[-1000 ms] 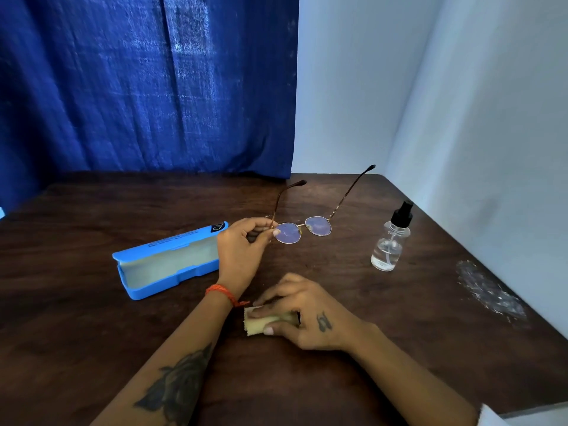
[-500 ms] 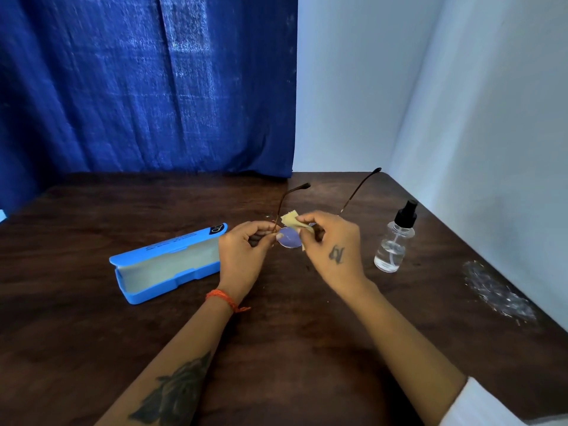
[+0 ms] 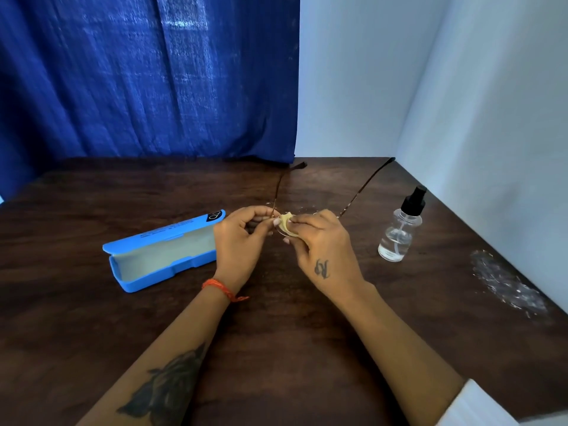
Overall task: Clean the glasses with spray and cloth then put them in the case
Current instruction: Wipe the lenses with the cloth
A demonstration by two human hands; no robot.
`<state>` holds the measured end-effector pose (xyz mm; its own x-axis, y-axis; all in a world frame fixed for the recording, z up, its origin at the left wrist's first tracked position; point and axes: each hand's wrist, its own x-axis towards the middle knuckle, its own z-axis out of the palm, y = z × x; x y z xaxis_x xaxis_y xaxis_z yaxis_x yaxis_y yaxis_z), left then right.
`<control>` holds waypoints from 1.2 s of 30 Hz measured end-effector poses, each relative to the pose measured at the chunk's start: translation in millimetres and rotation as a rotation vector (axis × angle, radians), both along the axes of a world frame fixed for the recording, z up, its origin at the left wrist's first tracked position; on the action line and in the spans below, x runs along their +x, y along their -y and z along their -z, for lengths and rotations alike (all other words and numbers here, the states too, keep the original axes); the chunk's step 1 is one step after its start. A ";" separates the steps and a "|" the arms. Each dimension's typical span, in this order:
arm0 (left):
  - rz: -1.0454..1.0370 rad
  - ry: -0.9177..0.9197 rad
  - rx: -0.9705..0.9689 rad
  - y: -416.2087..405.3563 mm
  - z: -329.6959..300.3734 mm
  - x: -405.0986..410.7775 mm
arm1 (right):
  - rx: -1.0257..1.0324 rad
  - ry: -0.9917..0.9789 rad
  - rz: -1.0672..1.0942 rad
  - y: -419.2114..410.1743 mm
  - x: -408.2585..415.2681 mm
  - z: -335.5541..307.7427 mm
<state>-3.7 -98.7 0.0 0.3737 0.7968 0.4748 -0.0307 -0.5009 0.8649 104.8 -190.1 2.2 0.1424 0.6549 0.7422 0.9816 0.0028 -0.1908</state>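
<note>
Glasses [image 3: 362, 192] pinched in left grip [image 3: 242, 238]; right grip [image 3: 322, 241] presses cloth [image 3: 287, 224]; case [image 3: 159, 253] open.

Near the middle of the frame the glasses [image 3: 362, 192] are held off the surface, their thin brown temple arms open and reaching toward the upper middle; the lenses are mostly hidden. A small pale yellow cloth [image 3: 287, 224] is crumpled over one lens. At left of centre lies the bright blue case [image 3: 163, 250], open, with a pale grey lining and its lid tipped back. At right of centre stands the spray bottle [image 3: 399, 233], upright, clear, with a black pump top and a little clear liquid inside.
</note>
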 end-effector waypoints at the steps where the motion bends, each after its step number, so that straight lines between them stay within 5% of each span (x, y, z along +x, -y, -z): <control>1: 0.003 -0.003 0.015 -0.4 0.0 -0.1 | -0.020 0.021 0.032 0.7 -0.8 0.8; 6: -0.021 -0.016 0.098 -1.8 2.8 0.6 | -0.068 0.104 0.168 -8.4 -4.1 7.5; 15: 0.022 0.055 0.064 2.0 1.3 0.4 | 0.048 -0.063 -0.049 -3.1 2.5 -1.9; 24: -0.044 -0.016 0.211 -0.3 -0.3 -1.2 | -0.051 0.120 0.189 -8.2 -11.3 3.1; 36: -0.051 0.013 0.106 -1.7 0.2 -1.8 | 0.027 -0.062 -0.091 -0.9 2.0 -4.9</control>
<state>-5.5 -97.0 -0.2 0.3270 0.7598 0.5619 -0.0140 -0.5906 0.8068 106.8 -189.2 7.1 0.1297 0.6473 0.7511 0.9633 0.0972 -0.2500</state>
